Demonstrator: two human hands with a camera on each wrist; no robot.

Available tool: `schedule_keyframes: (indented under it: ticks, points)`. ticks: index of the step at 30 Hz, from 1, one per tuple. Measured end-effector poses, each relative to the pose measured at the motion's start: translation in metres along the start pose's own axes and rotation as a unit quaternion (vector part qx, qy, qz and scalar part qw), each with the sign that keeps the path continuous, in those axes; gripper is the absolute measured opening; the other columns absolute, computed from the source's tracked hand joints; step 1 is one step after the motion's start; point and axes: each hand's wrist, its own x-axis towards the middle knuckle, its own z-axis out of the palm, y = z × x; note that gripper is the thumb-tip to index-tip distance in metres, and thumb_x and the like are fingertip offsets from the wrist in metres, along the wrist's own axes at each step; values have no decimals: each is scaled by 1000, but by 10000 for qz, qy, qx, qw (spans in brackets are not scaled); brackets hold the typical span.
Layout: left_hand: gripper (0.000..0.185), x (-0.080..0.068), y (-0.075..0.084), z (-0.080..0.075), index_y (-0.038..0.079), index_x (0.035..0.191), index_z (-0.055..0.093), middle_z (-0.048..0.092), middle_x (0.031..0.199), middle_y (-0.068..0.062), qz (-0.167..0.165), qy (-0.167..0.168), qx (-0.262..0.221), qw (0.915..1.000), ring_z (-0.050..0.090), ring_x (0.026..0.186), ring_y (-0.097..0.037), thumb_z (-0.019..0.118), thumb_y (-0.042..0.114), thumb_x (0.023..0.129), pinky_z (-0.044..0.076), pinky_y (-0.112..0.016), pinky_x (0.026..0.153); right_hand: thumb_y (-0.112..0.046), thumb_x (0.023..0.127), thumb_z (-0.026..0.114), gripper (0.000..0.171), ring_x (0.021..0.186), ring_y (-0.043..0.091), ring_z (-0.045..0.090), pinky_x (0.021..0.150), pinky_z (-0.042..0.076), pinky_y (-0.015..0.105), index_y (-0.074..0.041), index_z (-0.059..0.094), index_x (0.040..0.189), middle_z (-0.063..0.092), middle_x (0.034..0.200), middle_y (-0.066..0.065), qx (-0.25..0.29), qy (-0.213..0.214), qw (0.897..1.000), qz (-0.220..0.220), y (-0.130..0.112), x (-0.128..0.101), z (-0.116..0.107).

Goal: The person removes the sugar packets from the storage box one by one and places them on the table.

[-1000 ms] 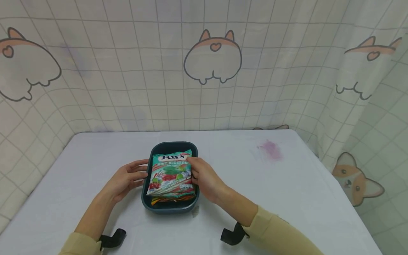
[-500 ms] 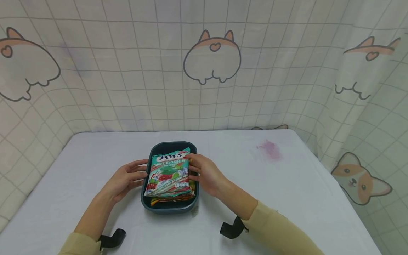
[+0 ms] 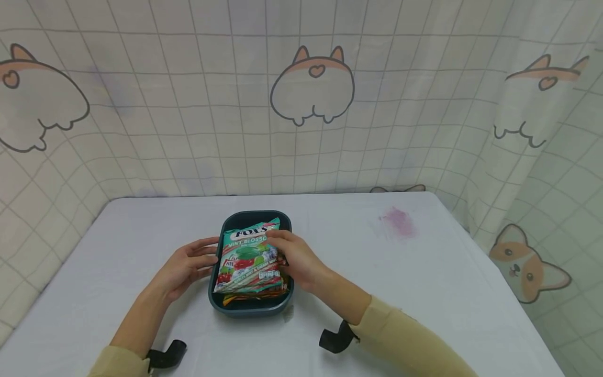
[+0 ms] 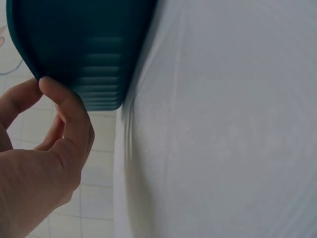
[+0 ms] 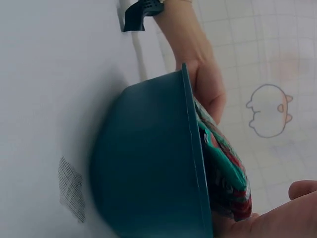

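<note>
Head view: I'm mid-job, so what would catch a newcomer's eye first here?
The bright green candy bag, lying on top in the dark tub at mid-table, stands out. The right hand rests on the bag; the left hand touches the tub's left side. A purple stain marks the white table farther right.

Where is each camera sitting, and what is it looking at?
Head: up high, looking down at the dark teal plastic tub, green candy bag, left hand and right hand.
Left wrist: low beside the left hand, facing the tub's wall.
Right wrist: low beside the tub, showing both hands.
All three views share the tub.
</note>
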Motion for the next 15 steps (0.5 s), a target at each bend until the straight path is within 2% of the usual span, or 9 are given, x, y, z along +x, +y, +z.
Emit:
schedule_keyframes:
  ticks: [6, 11, 15]
  points:
    - [65, 0, 1, 2, -1, 157, 34, 58, 132, -12, 40, 10, -44, 10000, 64, 105, -17, 65, 11, 101, 55, -29, 89, -24, 106, 55, 41, 117, 27, 57, 105, 46, 47, -6, 50, 143, 50, 141, 13, -110, 77, 9999, -90, 6, 3, 4]
    - [66, 0, 2, 3, -1, 157, 34, 57, 134, -14, 25, -3, -50, 10000, 64, 105, -17, 65, 11, 101, 55, -29, 89, -26, 103, 61, 43, 119, 29, 53, 103, 46, 45, -13, 52, 144, 48, 142, 14, -599, 192, 9980, -87, 13, 3, 6]
    - [65, -1, 1, 4, 0, 156, 34, 55, 137, -15, 1, 20, -26, 10000, 63, 106, -18, 66, 12, 100, 55, -29, 89, -24, 102, 63, 43, 121, 30, 51, 102, 46, 45, -16, 53, 143, 45, 145, 13, -702, 191, 9973, -113, 18, 5, 8]
